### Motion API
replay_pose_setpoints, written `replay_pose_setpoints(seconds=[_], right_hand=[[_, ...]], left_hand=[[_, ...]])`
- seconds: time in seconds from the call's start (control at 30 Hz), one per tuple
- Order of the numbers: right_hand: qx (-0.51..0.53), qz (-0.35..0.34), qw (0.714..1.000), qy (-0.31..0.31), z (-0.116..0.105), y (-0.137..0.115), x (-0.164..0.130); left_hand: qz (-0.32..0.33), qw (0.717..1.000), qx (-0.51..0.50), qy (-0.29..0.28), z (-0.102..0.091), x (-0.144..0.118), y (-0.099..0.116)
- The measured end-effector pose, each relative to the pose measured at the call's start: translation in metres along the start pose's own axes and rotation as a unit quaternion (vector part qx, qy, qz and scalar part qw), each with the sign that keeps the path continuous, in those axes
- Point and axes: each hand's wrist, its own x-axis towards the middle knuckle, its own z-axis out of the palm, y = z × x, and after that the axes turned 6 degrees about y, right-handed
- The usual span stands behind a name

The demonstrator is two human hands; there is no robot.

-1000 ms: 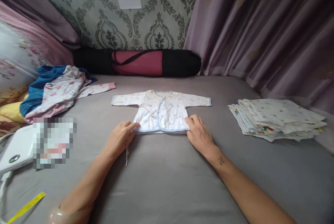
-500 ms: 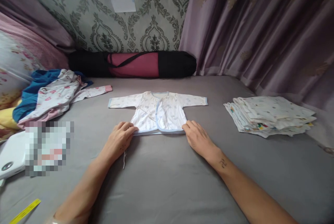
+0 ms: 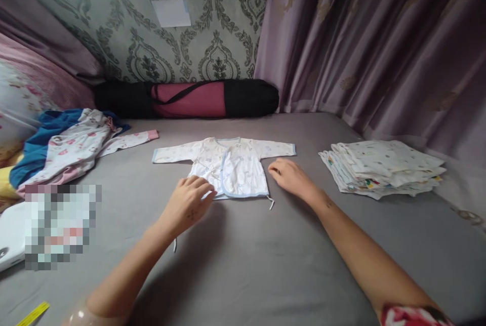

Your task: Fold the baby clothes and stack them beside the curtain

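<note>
A small white baby shirt (image 3: 243, 171) with pale blue trim and a faint print lies flat, sleeves spread to both sides and front overlapped. My left hand (image 3: 192, 198) is over its lower left corner, fingers loosely apart, hiding part of the hem. Whether the fingertips touch the cloth I cannot tell. Just off the shirt's right side, below the right sleeve, my right hand (image 3: 290, 176) hovers with loosely curled fingers and nothing visible in them. A thin white tie (image 3: 271, 202) hangs from the lower right corner; another tie (image 3: 175, 245) shows below my left wrist.
Folded printed cloths (image 3: 383, 166) are stacked at the right on the grey sheet (image 3: 243, 265). Crumpled clothes (image 3: 72, 149) lie at the left, near a white device (image 3: 11, 235) and a blurred item. A black and red roll bag (image 3: 190, 99) lies along the wall. A yellow strip (image 3: 34, 313) is at lower left.
Both hands have let go of the shirt's bottom corners. My left hand moved right over the hem; my right moved up beside the shirt, uncovering the right tie. The view shifted slightly.
</note>
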Motion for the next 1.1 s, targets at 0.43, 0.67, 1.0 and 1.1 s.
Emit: replay_pose_setpoints(seconds=[0.43,0.67,1.0,1.1], right_hand=[[-0.131,-0.105,0.986,0.015,0.033,0.021,0.061],[-0.163,-0.159,0.974,0.004,0.030,0.029,0.065],[-0.158,-0.167,0.973,-0.012,0.026,0.037,0.073],[-0.150,-0.116,0.982,-0.018,0.025,0.026,0.074]], left_hand=[[0.001,0.997,-0.019,-0.073,0.076,0.062,0.118],[0.038,0.998,-0.007,-0.052,0.076,0.059,0.114],[0.030,0.995,-0.085,-0.034,0.079,0.056,0.114],[0.045,0.996,-0.055,-0.054,0.080,0.054,0.119]])
